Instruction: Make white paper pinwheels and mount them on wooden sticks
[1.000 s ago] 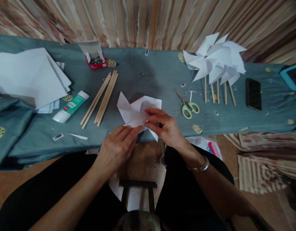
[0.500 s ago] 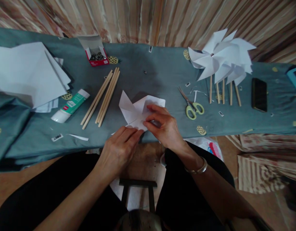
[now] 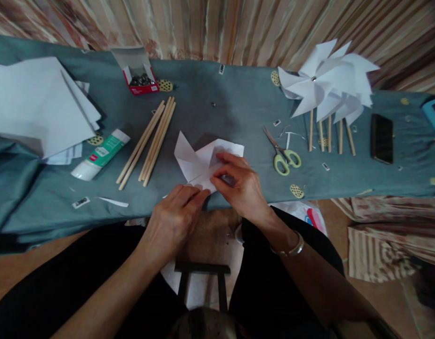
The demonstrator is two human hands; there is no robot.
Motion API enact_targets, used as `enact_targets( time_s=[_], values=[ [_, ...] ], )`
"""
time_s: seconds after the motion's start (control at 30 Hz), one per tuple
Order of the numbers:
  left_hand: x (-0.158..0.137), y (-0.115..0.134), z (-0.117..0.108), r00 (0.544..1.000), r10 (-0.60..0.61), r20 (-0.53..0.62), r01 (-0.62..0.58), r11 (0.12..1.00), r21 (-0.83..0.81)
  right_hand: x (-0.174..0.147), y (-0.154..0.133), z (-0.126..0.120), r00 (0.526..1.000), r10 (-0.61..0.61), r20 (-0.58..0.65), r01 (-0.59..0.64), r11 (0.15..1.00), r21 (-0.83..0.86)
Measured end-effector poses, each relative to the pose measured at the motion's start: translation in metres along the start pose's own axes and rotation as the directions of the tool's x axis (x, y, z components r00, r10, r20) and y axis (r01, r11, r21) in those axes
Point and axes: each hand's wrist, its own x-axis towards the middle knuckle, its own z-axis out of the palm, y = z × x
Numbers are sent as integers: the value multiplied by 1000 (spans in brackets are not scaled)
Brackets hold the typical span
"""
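Note:
At the table's near edge lies a white paper pinwheel (image 3: 203,162), cut and partly folded, with one pointed flap standing up at its left. My left hand (image 3: 176,212) presses the near side of the paper, its fingers closed together over the edge. With thumb and fingers, my right hand (image 3: 240,183) pinches a folded flap near the middle of the sheet. What lies under the left fingers is hidden. Scissors (image 3: 283,153) with green handles lie to the right of my right hand. Several wooden sticks (image 3: 157,141) rest to the left of the paper.
A glue tube (image 3: 101,154) and a paper stack (image 3: 44,103) are at the left. Behind the sticks stands an open box of tacks (image 3: 141,82), with a loose tack (image 3: 213,104) nearby. Finished pinwheels (image 3: 330,82) and a phone (image 3: 381,138) lie at the right.
Both hands keep their hold on the paper, almost unmoved. The view has shifted slightly, so things at the left appear a little further left and higher.

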Motion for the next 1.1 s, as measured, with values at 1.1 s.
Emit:
enact_targets(
  time_s=[1.1],
  values=[
    [-1,-2,3,999,-7,-31,7,1000,11,0,0,5,998,-2,-56,1,1000,-12]
  ],
)
